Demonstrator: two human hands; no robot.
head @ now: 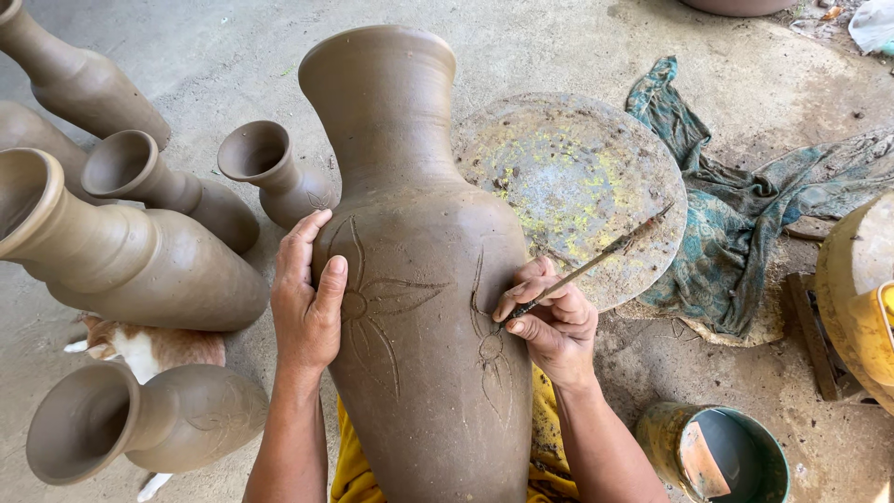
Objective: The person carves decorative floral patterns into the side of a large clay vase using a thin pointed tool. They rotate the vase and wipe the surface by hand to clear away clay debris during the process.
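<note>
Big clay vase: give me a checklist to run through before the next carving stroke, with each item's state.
1. Left hand braces the big clay vase: ok, palm flat on its side by the finished flower.
2. Right hand grips the carving stick: ok, pinched in the fingers.
3. Stick tip on the second flower: ok, it meets the half-cut lines.
4. Vase steady on the lap: cannot tell, base hidden.
5. Elbow room: ok, smaller vases stand apart to the left.
6. Round board clear of the stick's end: cannot tell.

Bkgd: five unfired vases (140,270), round board (577,186), teal cloth (736,214), bucket (717,456).
</note>
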